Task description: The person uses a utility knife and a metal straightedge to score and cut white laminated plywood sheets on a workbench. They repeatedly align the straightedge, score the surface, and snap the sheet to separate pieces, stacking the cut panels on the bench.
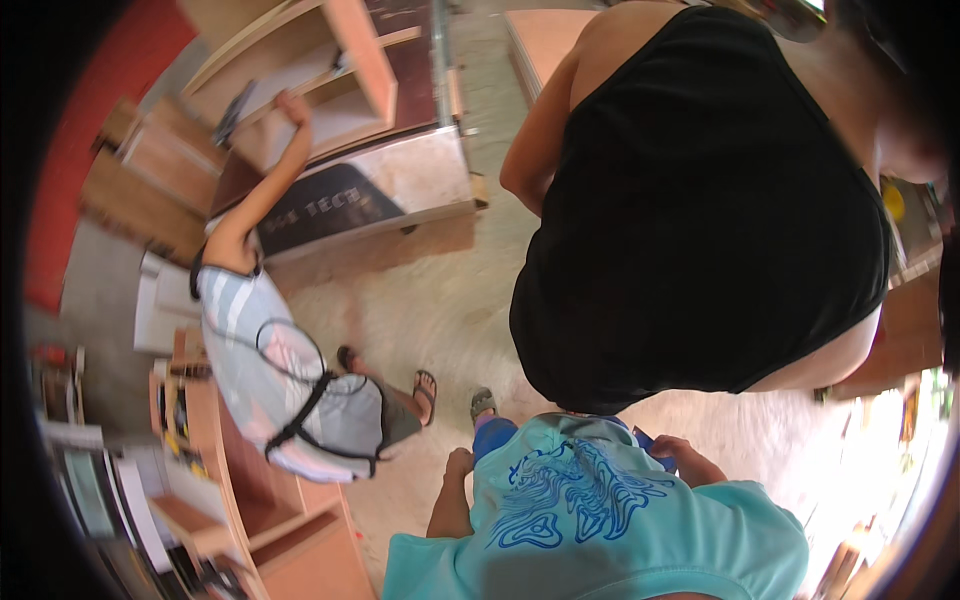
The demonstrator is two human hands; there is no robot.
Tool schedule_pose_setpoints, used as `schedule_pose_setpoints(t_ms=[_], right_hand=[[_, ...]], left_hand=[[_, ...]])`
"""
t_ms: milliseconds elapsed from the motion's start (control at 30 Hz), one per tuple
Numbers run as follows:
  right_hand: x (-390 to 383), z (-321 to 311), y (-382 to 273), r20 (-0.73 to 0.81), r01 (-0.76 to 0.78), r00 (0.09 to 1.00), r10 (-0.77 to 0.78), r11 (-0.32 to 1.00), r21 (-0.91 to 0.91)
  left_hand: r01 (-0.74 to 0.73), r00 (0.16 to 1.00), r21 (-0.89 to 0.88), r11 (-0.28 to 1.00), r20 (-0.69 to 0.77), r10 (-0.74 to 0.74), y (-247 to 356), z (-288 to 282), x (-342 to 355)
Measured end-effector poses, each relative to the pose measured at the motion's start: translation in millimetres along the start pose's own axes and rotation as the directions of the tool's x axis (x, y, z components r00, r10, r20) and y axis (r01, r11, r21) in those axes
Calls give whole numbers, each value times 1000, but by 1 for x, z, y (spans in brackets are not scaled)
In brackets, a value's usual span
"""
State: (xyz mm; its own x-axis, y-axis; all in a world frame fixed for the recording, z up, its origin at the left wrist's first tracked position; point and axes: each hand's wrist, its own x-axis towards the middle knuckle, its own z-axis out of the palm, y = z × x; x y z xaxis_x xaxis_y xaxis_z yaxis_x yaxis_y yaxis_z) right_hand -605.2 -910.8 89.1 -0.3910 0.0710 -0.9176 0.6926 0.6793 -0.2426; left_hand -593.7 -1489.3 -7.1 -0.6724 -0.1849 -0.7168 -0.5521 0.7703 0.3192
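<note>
My left hand [459, 462] hangs low beside my blue shorts [495, 434]. Its fingers look curled, and whatever may be in them is hidden. On the other side, by my hip, my right hand [676, 451] is closed on a flat blue thing [655, 446] whose kind I cannot make out. My teal shirt with a blue line pattern fills the lower middle. Right in front of me, a person in a black sleeveless top [700, 220] stands very close. To the left, another person's hand [293, 108] reaches to a wooden cabinet [345, 110], near a dark tool [234, 115].
The cabinet lies on a dark-topped workbench [425, 175] with a pale side panel. Another wooden cabinet frame [265, 490] stands at the lower left. Boards [150, 185] are stacked at the far left. A sandaled foot [425, 395] is on the concrete floor [430, 290].
</note>
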Motion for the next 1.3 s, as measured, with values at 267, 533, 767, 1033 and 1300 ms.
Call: schedule_pose_setpoints(t_ms=[267,533,767,1033,1300], right_hand=[[-98,134,-83,94,-186,981,169,959,212],[-136,223,-84,61,-90,996,66,787,610],[-141,258,-68,18,-98,991,129,649,754],[-129,268,-51,-32,-88,975,219,514,853],[-103,242,-77,-5,-142,932,361,380,914]], left_hand=[[-204,973,-237,950,59,224,24,-103,140],[-375,892,105,921,312,328,95,-129,153],[-514,797,274,813,502,335,171,-105,169],[-697,714,334,635,243,656,364,-104,240],[-869,458,167,465,-80,885,651,-135,279]])
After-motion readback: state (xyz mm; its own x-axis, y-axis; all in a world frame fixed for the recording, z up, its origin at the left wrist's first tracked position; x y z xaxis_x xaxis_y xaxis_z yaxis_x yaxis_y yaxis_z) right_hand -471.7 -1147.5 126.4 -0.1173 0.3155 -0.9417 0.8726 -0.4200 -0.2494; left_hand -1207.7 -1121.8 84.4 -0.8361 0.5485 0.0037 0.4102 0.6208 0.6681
